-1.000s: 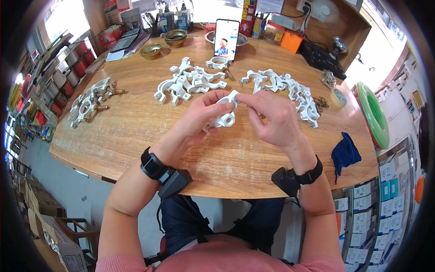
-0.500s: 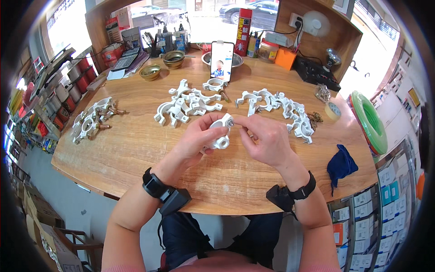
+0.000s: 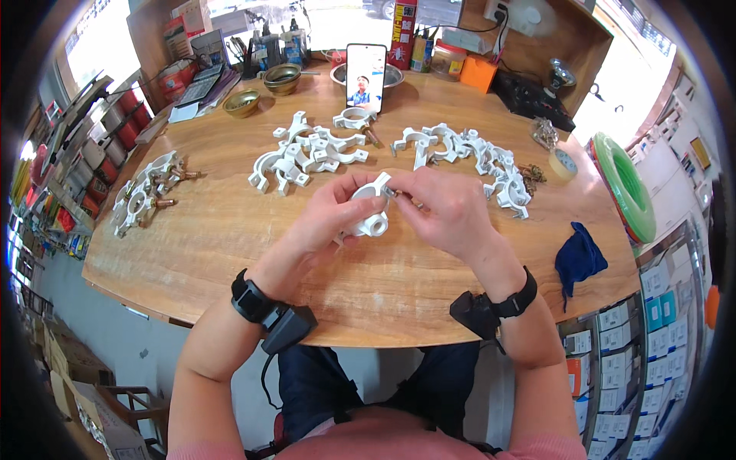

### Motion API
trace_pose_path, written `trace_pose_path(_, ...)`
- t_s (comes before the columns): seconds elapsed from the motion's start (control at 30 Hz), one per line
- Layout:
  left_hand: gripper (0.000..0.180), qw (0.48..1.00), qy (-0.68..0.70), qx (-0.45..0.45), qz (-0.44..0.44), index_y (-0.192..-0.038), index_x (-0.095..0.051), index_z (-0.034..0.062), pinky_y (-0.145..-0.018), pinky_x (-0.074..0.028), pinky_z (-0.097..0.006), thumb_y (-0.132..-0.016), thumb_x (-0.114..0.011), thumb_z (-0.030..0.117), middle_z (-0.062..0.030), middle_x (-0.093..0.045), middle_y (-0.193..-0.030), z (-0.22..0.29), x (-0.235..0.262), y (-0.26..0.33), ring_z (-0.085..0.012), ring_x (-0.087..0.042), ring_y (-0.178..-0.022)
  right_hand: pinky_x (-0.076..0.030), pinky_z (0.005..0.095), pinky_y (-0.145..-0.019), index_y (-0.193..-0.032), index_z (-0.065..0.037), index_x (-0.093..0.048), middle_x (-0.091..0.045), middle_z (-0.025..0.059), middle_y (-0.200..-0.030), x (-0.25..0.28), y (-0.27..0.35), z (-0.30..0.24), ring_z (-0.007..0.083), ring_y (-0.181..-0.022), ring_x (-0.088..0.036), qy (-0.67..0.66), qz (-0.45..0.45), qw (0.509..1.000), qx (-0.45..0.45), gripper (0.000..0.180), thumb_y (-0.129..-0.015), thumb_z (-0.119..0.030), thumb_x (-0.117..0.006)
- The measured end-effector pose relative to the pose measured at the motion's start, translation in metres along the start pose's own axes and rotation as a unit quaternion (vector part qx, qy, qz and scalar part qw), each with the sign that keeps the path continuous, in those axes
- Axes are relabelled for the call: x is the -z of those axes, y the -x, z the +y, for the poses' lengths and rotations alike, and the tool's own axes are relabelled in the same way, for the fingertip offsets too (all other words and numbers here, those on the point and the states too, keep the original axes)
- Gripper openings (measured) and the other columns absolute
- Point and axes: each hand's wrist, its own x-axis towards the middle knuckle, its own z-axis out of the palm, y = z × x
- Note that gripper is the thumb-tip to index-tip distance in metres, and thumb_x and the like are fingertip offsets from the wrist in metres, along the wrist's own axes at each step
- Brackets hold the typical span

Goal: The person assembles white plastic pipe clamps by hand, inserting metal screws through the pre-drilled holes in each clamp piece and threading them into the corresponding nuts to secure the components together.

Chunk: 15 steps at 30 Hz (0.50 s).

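One white clamp (image 3: 376,225) is sitting in the left hand (image 3: 326,211) above the tabletop (image 3: 376,303), the closed grip pinching it between thumb and fingers. At the clamp's upper end, by a metal screw (image 3: 392,193), the right hand (image 3: 454,208) is curling its fingers; whether this grip is holding the screw cannot be told. More white clamps (image 3: 327,144) are lying beyond.

Gripped clamp (image 3: 372,218): plain white
Clamp pile (image 3: 318,153) beyond grip: white
Tabletop (image 3: 399,291) under grip: brown wood grain
Cloth (image 3: 580,254) right of grip: dark blue
Wristbands (image 3: 249,298) bodyward of grip: black
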Motion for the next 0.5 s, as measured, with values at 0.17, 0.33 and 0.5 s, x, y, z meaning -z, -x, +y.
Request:
trace_pose_path(0.17, 0.034, 0.999, 0.041, -0.01, -0.019, -0.103, -0.049, 0.0088, -0.043, -0.032, -0.014, -0.075, -0.065, 0.02, 0.0037, -0.054, -0.079, 0.0, -0.004, 0.002, -0.0018, -0.049, -0.064, -0.043, 0.0277, -0.044, -0.079, -0.011, -0.06, -0.058, 0.0025, -0.068, -0.001, 0.001, 0.002, 0.0183, -0.053, -0.056, 0.012, 0.024, 1.0, 0.011, 0.012, -0.067, -0.01, -0.062)
trace_pose_path(0.33, 0.039, 0.997, -0.004, -0.068, 0.032, -0.103, -0.047, 0.0065, -0.043, -0.031, -0.016, -0.07, -0.069, 0.014, 0.0039, -0.051, -0.076, 0.002, -0.008, 0.004, -0.0016, -0.045, -0.061, -0.041, 0.0244, -0.045, -0.075, -0.007, -0.059, -0.059, 0.0028, -0.066, 0.001, 0.001, -0.008, 0.0127, -0.048, -0.052, -0.135, -0.011, 0.977, -0.163, 0.01, -0.068, -0.013, -0.063)
trace_pose_path(0.5, 0.045, 0.973, -0.154, -0.156, 0.066, -0.101, -0.047, 0.0044, -0.046, -0.03, -0.017, -0.064, -0.073, 0.012, 0.0046, -0.047, -0.075, -0.002, -0.008, 0.001, -0.0015, -0.036, -0.057, -0.039, 0.0213, -0.046, -0.076, -0.003, -0.059, -0.058, 0.0026, -0.064, -0.006, 0.003, -0.009, 0.0072, -0.048, -0.048, -0.227, -0.023, 0.93, -0.288, 0.013, -0.071, -0.014, -0.063)
